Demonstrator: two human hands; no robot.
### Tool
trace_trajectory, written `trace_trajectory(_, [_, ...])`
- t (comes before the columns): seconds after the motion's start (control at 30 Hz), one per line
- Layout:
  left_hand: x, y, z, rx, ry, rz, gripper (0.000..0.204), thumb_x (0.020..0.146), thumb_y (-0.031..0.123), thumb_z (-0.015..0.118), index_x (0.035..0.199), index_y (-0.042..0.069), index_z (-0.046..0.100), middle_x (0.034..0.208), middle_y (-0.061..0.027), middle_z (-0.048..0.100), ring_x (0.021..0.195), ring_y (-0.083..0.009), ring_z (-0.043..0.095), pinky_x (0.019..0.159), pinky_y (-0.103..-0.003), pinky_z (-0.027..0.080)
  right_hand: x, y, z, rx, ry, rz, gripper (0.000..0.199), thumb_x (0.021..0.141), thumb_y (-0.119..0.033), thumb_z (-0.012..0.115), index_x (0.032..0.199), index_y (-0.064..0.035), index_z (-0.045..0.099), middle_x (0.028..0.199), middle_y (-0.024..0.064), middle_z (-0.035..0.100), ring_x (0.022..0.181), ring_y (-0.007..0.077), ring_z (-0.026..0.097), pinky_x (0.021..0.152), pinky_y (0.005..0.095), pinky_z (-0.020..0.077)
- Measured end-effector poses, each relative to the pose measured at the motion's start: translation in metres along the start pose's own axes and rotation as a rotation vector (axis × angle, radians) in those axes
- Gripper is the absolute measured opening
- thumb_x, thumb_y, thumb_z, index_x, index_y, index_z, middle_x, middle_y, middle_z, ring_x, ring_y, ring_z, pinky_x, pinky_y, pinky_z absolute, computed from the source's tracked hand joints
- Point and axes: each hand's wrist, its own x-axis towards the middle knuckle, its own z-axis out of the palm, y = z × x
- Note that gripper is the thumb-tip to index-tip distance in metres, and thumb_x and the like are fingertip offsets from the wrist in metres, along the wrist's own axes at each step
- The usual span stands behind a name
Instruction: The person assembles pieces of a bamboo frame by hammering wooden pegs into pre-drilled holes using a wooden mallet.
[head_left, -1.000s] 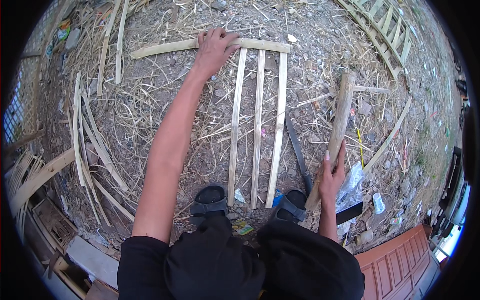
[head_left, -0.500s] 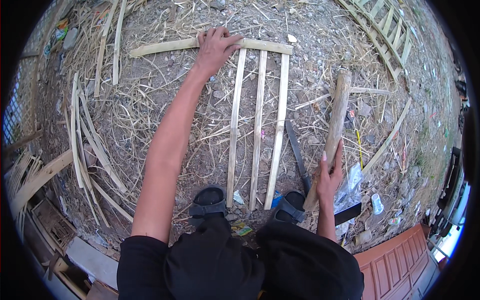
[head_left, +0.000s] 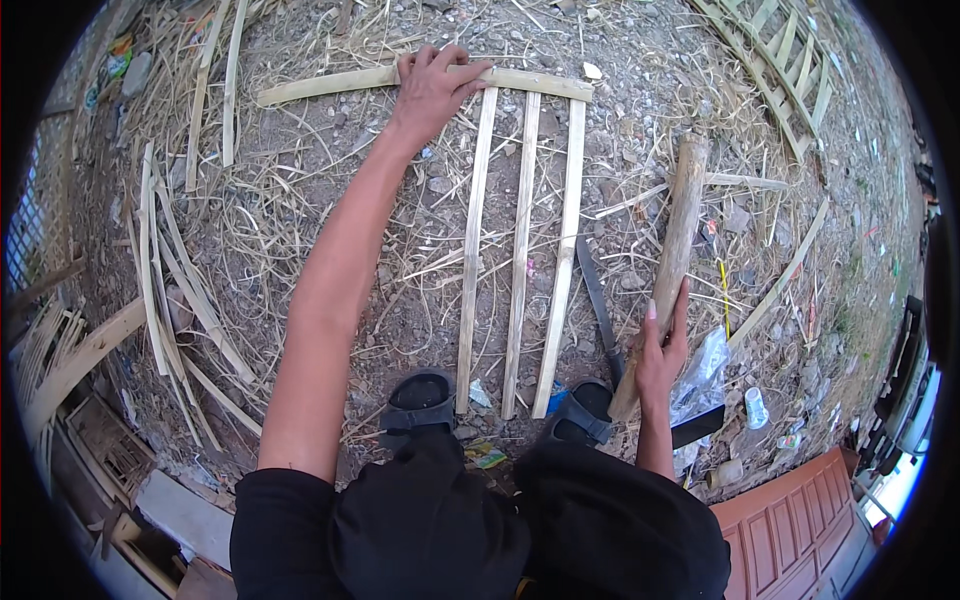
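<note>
Bamboo slats on straw-strewn dirt, we press one down and grip a wooden club.

Our left hand lies flat, fingers spread, on the cross slat at the far end, arm stretched out. Three long slats run side by side from that cross slat back toward our sandals, their far ends touching or tucked at it, we cannot tell which. Our right hand wraps the lower end of a club, fingers closed round it, club tilted up and away. A dark blade lies on the ground between the rightmost slat and the club. Loose slats lie scattered at left. A bamboo ladder frame sits at top right, well apart.
</note>
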Motion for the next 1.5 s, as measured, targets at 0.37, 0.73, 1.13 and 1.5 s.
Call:
trace_trajectory(0.37, [-0.006,0.033,-0.003,0.148,-0.044,-0.077,0.055,0.102,0.054,0.049,0.138,0.014,0.062,0.141,-0.0107,0.056,0.132,-0.0299,0.047,0.117,-0.053,0.026,0.004,-0.023,0.017,-0.080,-0.052,-0.261,0.066,0.101,-0.012,0.062,0.161,-0.0139,0.034,0.122,0.0141,0.067,0.065,0.0088,0.055,0.057,0.0280,0.0493])
trace_trajectory(0.73, [-0.008,0.071,0.017,0.153,-0.095,-0.325,0.094,0.097,0.070,0.046,0.152,-0.006,0.037,0.148,-0.0269,0.044,0.144,-0.0442,0.036,0.121,-0.064,0.016,0.000,-0.035,0.025,-0.107,-0.176,-0.292,0.071,0.100,-0.008,0.061,0.163,-0.0210,0.030,0.108,0.0068,0.068,0.065,0.0080,0.055,0.059,0.0266,0.0507])
trace_trajectory(1.13, [-0.026,0.083,0.016,0.132,-0.099,-0.281,0.088,0.092,0.082,0.038,0.162,0.030,0.029,0.163,-0.0361,0.018,0.153,-0.0521,0.011,0.124,-0.062,0.004,-0.003,-0.057,0.032,-0.141,-0.195,-0.312,0.070,0.099,-0.013,0.063,0.162,-0.0176,0.032,0.114,0.0252,0.072,0.084,0.0234,0.071,0.078,0.0379,0.0552])
trace_trajectory(1.5, [-0.031,0.076,0.012,0.084,-0.118,-0.266,0.087,0.094,0.079,0.036,0.162,0.025,0.032,0.162,-0.0344,0.021,0.154,-0.0512,0.010,0.125,-0.057,0.004,0.008,-0.097,0.065,-0.174,-0.289,-0.521,0.072,0.098,-0.011,0.065,0.161,-0.0141,0.032,0.115,0.0276,0.069,0.103,0.0367,0.072,0.086,0.0420,0.0557])
